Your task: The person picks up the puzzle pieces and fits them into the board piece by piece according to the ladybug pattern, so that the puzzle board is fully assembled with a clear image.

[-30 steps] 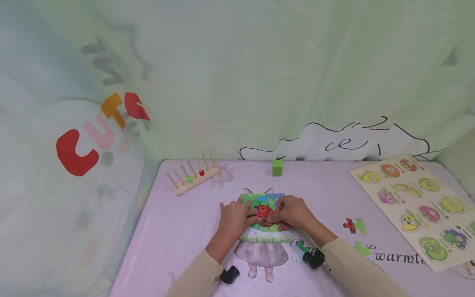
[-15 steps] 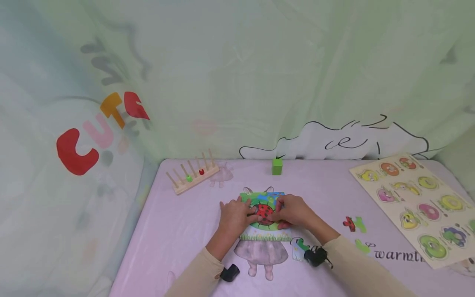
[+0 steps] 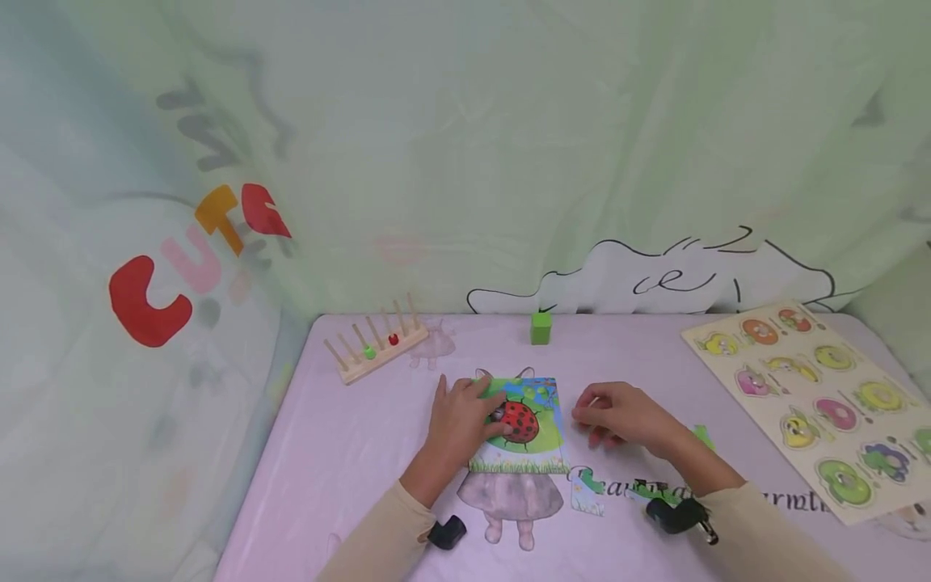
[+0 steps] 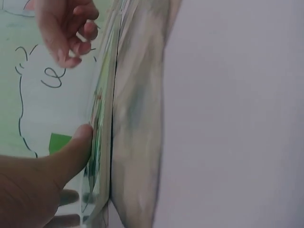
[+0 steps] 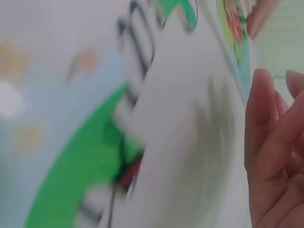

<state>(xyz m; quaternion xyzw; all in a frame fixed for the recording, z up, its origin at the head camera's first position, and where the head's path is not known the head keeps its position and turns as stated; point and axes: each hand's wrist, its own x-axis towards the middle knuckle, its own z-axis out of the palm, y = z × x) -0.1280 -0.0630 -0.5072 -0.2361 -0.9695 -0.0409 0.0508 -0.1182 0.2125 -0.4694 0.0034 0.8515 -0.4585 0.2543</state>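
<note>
Ladybug puzzle is flat on worktop, nearer left edge than right, well in from far edge. Approx square, so no clear long axis. L hand rests on its left side, fingers spread, touching, not gripping. R hand is just off its right edge, not touching; fingers loosely curled, nothing in them AFAICT.

What matters from my end: R hand is the nearer one to the loose pcs. Pc 1 is just off puzzle's near right corner, nearside & left of R hand; long axis seems approx toward far edge. Pc 2 is further toward right edge, partly behind R wrist cam. Pc 3 is right again, mostly hidden by R forearm; can't tell its axis.
</note>
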